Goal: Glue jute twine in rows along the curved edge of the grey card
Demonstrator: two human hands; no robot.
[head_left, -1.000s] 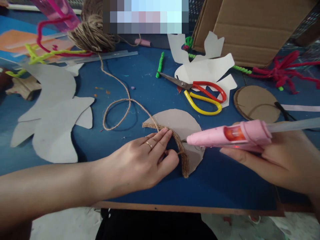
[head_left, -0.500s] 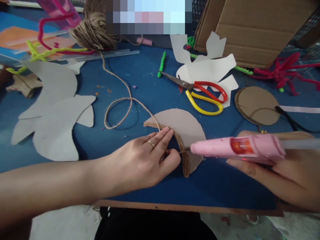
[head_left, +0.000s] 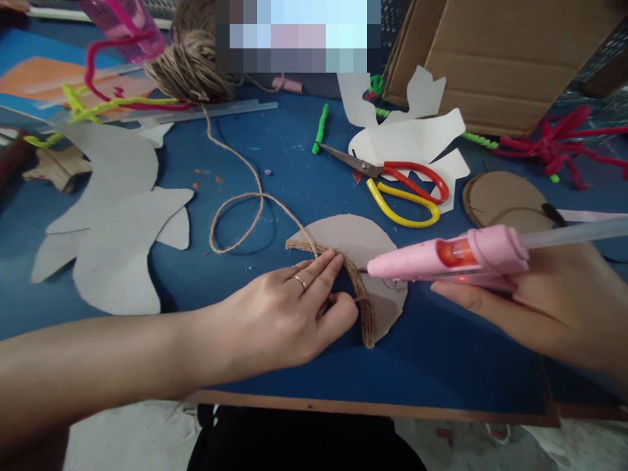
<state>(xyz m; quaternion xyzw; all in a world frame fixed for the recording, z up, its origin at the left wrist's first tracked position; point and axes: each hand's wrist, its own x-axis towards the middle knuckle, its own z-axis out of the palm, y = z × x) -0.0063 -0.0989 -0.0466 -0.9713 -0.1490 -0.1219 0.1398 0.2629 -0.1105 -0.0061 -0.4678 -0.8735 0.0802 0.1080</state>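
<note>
Left hand (head_left: 289, 314): thin gold ring (head_left: 300, 282) on finger; forearms bare; dark garment (head_left: 294, 445) below.

1. A blue table (head_left: 294, 163) is seen from above, edged at the near side by a brown wooden strip (head_left: 373, 409).
2. A pale, speckled floor (head_left: 132, 438) is shown below that edge.
3. A cardboard box (head_left: 490, 52) is propped at the far right, under soft, even light.
</note>
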